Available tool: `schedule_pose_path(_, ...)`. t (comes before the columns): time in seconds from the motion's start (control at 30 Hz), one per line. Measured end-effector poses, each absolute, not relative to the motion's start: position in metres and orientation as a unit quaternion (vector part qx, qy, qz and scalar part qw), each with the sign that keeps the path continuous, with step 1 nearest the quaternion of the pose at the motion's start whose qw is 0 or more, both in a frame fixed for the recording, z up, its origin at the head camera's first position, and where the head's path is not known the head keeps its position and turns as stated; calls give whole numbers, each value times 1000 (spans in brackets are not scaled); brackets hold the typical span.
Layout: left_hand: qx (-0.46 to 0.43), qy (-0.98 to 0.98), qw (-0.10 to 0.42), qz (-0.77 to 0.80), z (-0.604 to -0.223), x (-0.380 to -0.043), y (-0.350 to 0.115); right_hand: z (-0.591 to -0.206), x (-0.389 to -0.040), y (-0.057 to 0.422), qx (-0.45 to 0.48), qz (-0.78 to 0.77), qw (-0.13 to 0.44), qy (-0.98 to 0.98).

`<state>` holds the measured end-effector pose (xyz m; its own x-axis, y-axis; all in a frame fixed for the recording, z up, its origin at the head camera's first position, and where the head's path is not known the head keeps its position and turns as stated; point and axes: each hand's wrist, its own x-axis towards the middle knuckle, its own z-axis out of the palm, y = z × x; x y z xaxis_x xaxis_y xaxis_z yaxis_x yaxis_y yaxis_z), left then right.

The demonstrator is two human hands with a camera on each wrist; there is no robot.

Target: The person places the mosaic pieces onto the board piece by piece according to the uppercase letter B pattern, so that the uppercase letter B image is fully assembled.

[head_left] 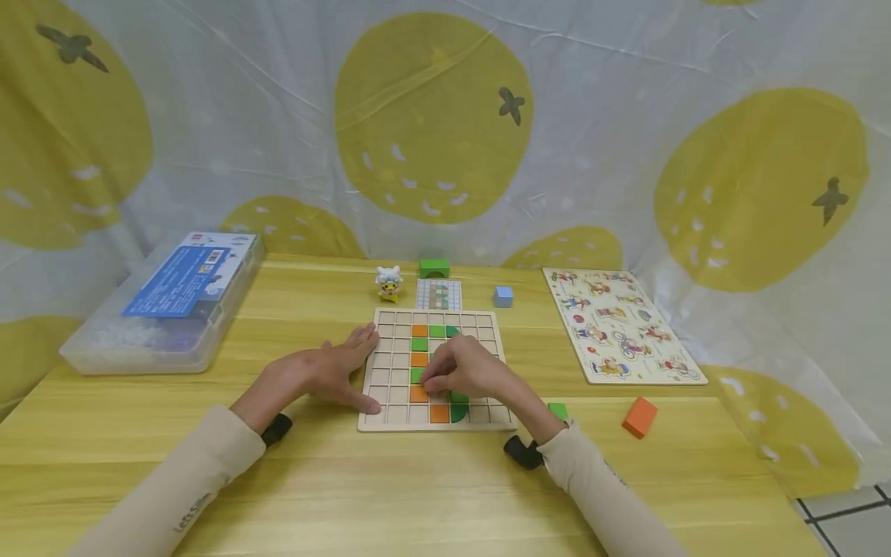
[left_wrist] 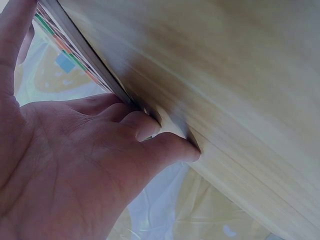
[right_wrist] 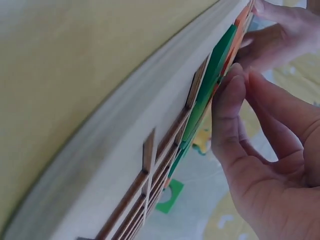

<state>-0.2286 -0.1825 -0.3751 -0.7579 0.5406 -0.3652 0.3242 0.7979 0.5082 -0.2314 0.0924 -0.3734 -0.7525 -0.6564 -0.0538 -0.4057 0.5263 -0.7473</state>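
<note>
A wooden grid board (head_left: 390, 418) lies on the table with orange and green square tiles and dark green rounded tiles (head_left: 459, 413) in its cells. My left hand (head_left: 332, 374) is spread along the board's left side, thumb near the front corner and fingertips at the far part of that edge. Over the middle of the grid, my right hand (head_left: 468, 368) has thumb and index finger together at a green square tile (head_left: 416, 375), partly covering it. In the right wrist view, these fingertips (right_wrist: 235, 75) meet close to the board's surface; what lies between them is hidden.
Behind the board lie a pattern card (head_left: 439, 295), a small figurine (head_left: 388, 284), a green arch block (head_left: 435, 268) and a blue cube (head_left: 503, 296). A picture puzzle board (head_left: 619, 325), an orange block (head_left: 640, 418) and a green block (head_left: 558, 411) are right; a plastic case (head_left: 160, 309) is left.
</note>
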Motion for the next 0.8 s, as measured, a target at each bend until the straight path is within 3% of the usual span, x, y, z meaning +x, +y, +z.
schedule_pose_path(0.23,234,914,255,211,-374,-228,-182,-373,-238,104,-353,-389,173,833)
schedule_pose_path(0.4,233,914,256,210,-374,-227,-181,-368,-247,145,-394,-405,179,805)
schedule_pose_path(0.8,242,913,252,212,-373,-226,-184,-373,-238,256,-314,-392,239,831)
